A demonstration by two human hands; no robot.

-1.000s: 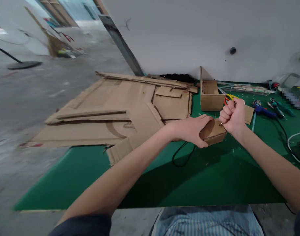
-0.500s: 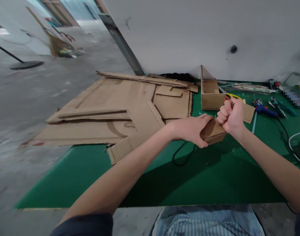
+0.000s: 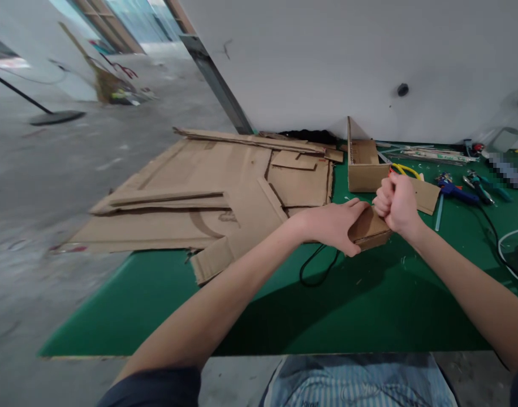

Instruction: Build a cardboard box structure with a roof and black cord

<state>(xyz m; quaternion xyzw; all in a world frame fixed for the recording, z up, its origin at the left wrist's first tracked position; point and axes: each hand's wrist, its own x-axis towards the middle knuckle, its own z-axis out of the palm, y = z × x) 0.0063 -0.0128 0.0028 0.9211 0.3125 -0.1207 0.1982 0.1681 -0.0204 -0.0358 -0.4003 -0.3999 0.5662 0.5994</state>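
My left hand point(image 3: 333, 226) wraps round the left end of a small folded cardboard piece point(image 3: 369, 229) and holds it just above the green table point(image 3: 284, 316). My right hand point(image 3: 395, 203) is a closed fist pressed against the piece's right end; whatever it grips is hidden by the fingers. Both hands sit over the middle right of the table.
A pile of flat cardboard sheets point(image 3: 208, 192) covers the table's left and overhangs its edge. An open cardboard box point(image 3: 363, 167) stands behind my hands. Scissors point(image 3: 405, 168), a blue glue gun point(image 3: 456, 192), pliers point(image 3: 482, 186) and cables point(image 3: 318, 265) lie to the right and in front.
My right fist has shifted slightly left, closer against the cardboard piece. My left hand keeps its hold. The view has drifted a little.
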